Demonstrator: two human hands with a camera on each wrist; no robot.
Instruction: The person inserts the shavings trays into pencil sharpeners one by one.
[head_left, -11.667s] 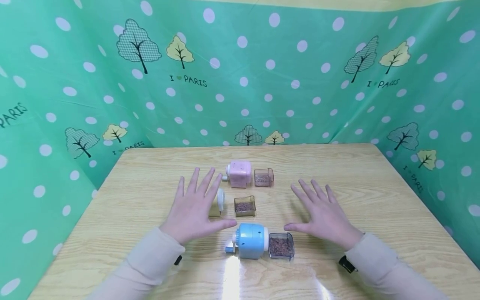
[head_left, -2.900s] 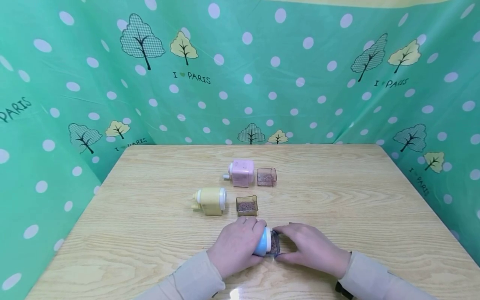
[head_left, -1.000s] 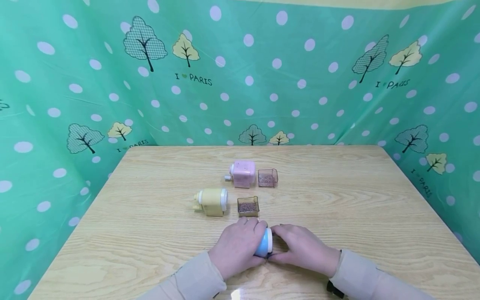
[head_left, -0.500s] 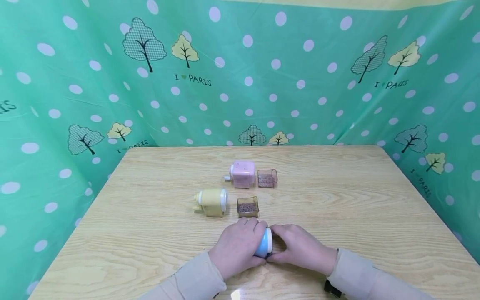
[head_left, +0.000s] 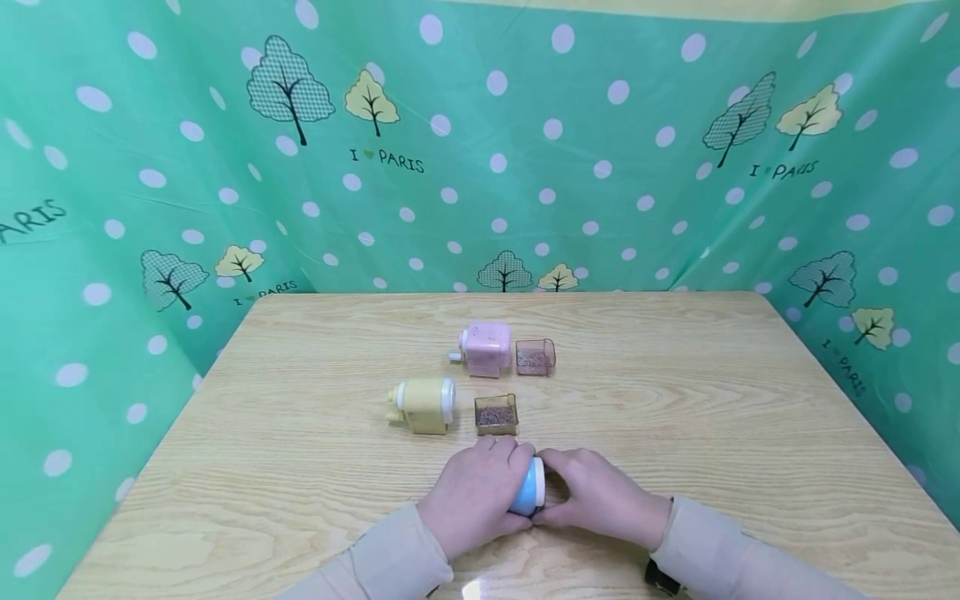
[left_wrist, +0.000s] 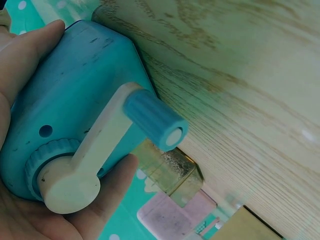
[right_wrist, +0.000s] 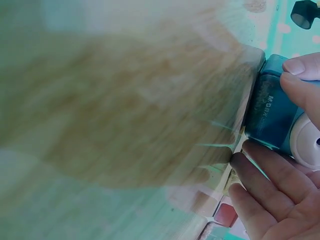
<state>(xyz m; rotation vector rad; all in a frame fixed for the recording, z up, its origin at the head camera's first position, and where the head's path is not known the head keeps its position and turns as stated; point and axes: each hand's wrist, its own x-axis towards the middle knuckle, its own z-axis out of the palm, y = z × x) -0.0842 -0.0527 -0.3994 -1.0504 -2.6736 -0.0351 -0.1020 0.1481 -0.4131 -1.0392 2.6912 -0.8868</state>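
Note:
A blue pencil sharpener (head_left: 527,492) with a white end ring stands on the wooden table near the front. My left hand (head_left: 472,496) grips its body and covers most of it from above. Its white crank with a blue knob (left_wrist: 155,120) shows up close in the left wrist view. At the other end, the thumb and forefinger of my right hand (head_left: 607,500) hold the sides of the dark clear shavings drawer (right_wrist: 267,110), which sits in under the white ring. The right hand's other fingers lie outstretched beside it.
Behind my hands stands a yellow sharpener (head_left: 427,406), its shavings-filled drawer (head_left: 496,431) apart to the right. Further back is a pink sharpener (head_left: 487,348) beside its own drawer (head_left: 536,371). A green dotted curtain (head_left: 525,192) encloses the table's back and sides.
Earlier both hands were spread above the table, with the blue sharpener's drawer lying beside it. The left hand took the sharpener and the right slid the drawer leftward into it. Lately both hold nearly still.

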